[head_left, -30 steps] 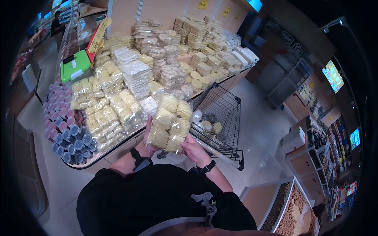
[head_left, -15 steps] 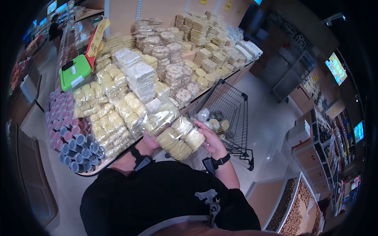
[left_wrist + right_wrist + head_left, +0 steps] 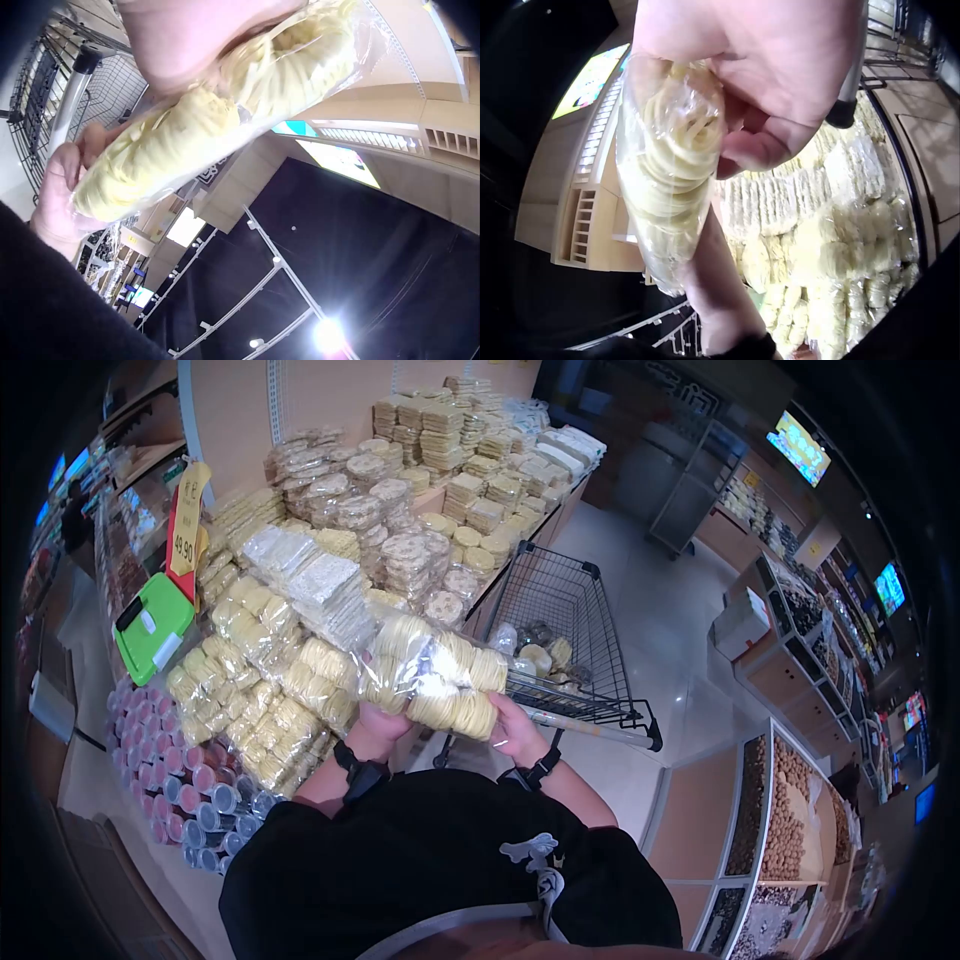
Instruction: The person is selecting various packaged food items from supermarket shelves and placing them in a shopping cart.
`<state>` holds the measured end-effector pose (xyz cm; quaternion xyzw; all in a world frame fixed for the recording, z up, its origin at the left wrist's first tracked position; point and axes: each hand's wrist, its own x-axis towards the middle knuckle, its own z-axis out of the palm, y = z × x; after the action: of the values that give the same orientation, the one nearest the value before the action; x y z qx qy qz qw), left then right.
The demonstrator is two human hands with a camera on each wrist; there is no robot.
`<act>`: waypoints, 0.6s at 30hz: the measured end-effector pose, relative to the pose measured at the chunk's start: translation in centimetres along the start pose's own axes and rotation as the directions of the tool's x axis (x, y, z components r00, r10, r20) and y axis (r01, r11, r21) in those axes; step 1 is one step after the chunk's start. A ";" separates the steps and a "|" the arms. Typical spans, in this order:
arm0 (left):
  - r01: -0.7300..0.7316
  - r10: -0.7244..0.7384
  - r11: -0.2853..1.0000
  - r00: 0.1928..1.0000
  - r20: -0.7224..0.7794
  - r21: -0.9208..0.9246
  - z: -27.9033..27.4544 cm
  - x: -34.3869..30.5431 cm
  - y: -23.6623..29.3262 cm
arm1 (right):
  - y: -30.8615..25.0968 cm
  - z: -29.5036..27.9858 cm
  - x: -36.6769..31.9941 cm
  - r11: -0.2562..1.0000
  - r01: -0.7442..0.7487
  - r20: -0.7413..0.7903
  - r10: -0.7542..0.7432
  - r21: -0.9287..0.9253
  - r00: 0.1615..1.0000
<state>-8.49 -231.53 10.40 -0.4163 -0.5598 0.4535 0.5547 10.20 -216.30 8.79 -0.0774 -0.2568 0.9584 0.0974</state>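
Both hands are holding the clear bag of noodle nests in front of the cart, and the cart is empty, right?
Not quite. The cart is not empty: a few packaged items lie at its near end, as the head view shows. The rest stands: the left hand and the right hand both hold the clear bag of noodle nests in front of it.

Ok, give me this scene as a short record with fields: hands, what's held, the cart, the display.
held item: noodle pack, a clear bag of yellow noodle nests
left hand: grips the pack's left end from below
right hand: grips the pack's right end
pack position: roughly level, between display and cart
shopping cart: to the person's right, a few wrapped goods inside
display: stacked noodle bags, with round cakes behind
near edge: lidded cups
price sign: reads 49.90
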 end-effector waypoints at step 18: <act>0.136 0.318 -0.208 0.946 -0.065 0.969 1.3 -2.2 -0.5 | 2.2 2.6 -5.2 0.954 0.132 -0.130 -0.172 -0.270 0.976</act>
<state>-9.71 -233.84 10.36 0.0662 0.1207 0.6906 0.7100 14.39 -220.62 10.44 -0.1425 -0.3773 0.8973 0.1794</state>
